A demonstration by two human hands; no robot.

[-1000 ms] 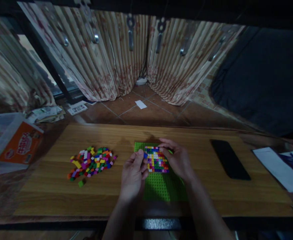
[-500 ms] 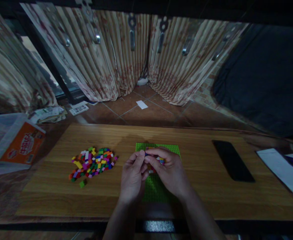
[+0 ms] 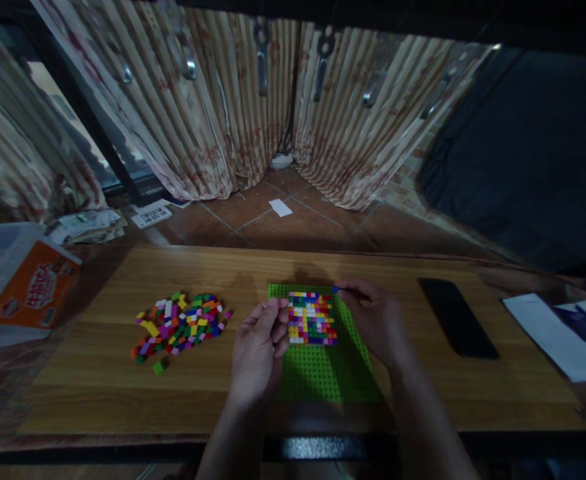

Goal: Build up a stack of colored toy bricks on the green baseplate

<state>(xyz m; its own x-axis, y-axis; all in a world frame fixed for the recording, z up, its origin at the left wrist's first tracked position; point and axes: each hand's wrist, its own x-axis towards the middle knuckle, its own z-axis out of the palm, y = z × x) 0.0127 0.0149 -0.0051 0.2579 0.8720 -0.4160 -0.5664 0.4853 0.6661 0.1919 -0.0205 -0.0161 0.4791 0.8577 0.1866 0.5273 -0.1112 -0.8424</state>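
A green studded baseplate (image 3: 313,373) lies on the wooden table, with a block of many-coloured toy bricks (image 3: 313,319) pressed together on its upper part. My right hand (image 3: 375,323) pinches a small blue brick (image 3: 335,289) between thumb and finger, at the block's upper right corner. On the left side of the block, my left hand (image 3: 257,343) is closed with thumb against fingers; whatever may be in that pinch is too small to make out. A pile of loose toy bricks (image 3: 183,323) is spread to the left, and one green brick (image 3: 160,366) sits just apart from it.
A black phone-like slab (image 3: 457,319) lies on the right of the table (image 3: 97,393), near white paper (image 3: 557,337) at the far right. Beyond the left edge stands a clear plastic box (image 3: 3,267) with an orange label. Curtains (image 3: 213,120) hang behind.
My hands were together over the block with a dark blue piece at the fingertips. They have parted; my right hand has moved right with the blue brick, uncovering the block.
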